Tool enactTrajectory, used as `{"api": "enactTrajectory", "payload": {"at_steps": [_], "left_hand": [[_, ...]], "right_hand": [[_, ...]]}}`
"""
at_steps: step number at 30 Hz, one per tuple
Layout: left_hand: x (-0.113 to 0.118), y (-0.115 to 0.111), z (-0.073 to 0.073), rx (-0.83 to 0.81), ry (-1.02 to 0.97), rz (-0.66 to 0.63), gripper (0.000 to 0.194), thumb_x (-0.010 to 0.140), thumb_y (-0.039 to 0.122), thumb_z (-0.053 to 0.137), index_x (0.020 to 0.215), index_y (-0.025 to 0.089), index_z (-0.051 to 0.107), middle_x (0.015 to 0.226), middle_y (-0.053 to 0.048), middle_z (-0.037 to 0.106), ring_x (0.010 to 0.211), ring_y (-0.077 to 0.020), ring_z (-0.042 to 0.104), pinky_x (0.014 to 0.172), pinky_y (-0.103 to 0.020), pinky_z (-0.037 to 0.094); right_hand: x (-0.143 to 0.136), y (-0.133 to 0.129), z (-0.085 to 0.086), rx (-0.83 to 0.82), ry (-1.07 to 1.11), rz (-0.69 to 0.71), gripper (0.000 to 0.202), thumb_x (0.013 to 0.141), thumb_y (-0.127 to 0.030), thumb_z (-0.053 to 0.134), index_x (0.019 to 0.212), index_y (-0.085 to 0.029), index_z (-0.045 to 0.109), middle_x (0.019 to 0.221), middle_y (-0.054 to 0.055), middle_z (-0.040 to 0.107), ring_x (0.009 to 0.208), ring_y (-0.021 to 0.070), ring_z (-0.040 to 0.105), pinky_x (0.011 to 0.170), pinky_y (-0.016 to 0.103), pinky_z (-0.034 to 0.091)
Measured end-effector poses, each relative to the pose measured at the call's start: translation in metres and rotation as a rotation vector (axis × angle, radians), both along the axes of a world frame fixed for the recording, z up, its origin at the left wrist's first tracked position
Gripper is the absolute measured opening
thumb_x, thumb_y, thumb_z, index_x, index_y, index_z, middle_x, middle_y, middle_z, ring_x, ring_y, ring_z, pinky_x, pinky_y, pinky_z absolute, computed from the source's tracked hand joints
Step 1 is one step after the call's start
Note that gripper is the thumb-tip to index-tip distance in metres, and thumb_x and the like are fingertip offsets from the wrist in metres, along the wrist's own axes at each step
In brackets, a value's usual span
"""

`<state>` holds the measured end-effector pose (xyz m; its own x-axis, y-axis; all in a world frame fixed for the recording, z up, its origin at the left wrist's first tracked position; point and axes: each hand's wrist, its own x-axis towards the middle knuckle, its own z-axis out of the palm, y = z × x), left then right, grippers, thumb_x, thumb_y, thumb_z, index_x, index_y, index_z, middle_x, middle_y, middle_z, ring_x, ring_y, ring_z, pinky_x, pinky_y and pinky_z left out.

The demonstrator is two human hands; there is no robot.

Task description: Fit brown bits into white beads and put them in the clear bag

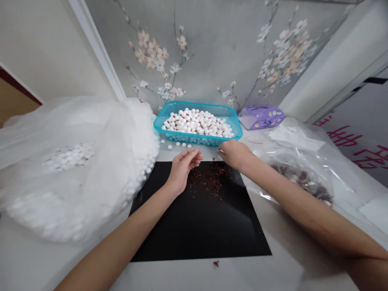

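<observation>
The left hand (184,167) and right hand (234,154) had curled grips, whether holding anything I couldn't tell; five loose white balls (184,144) lay near one blue basket (197,137).

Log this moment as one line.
left hand: beside brown pieces, grip unclear; right hand: near teal basket, grip unclear; basket: holds white balls; black sheet: bears brown pieces

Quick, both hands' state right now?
Left hand: partly curled; whether holding anything cannot be told.
Right hand: curled in near the blue basket; grip hidden.
</observation>
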<state>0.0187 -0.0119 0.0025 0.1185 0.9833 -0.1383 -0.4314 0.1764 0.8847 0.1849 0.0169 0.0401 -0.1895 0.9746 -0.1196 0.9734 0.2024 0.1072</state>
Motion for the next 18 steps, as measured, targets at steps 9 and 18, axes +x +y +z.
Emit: {"api": "enactTrajectory", "payload": {"at_steps": [9,18], "left_hand": [[0.0023,-0.0017,0.0004,0.034,0.116,-0.131,0.024,0.076,0.033,0.061,0.096,0.020,0.065,0.093,-0.003,0.065,0.076,-0.0107,0.059,0.071,-0.023,0.045],[-0.0010,0.0028,-0.0025,-0.006,0.007,-0.089,0.015,0.070,0.031,0.068,0.079,0.019,0.067,0.074,0.001,0.065,0.072,-0.0095,0.060,0.073,-0.023,0.045]], "right_hand": [[-0.0078,-0.0060,0.0012,0.027,1.007,0.110,0.029,0.079,-0.036,0.057,0.087,-0.011,0.068,0.038,-0.007,0.038,0.036,0.0058,0.031,0.040,0.020,0.024],[-0.0010,-0.0072,0.0028,0.072,0.999,0.446,0.025,0.081,-0.034,0.056,0.096,-0.015,0.064,0.052,-0.007,0.041,0.041,0.0046,0.030,0.043,0.019,0.025]]}}
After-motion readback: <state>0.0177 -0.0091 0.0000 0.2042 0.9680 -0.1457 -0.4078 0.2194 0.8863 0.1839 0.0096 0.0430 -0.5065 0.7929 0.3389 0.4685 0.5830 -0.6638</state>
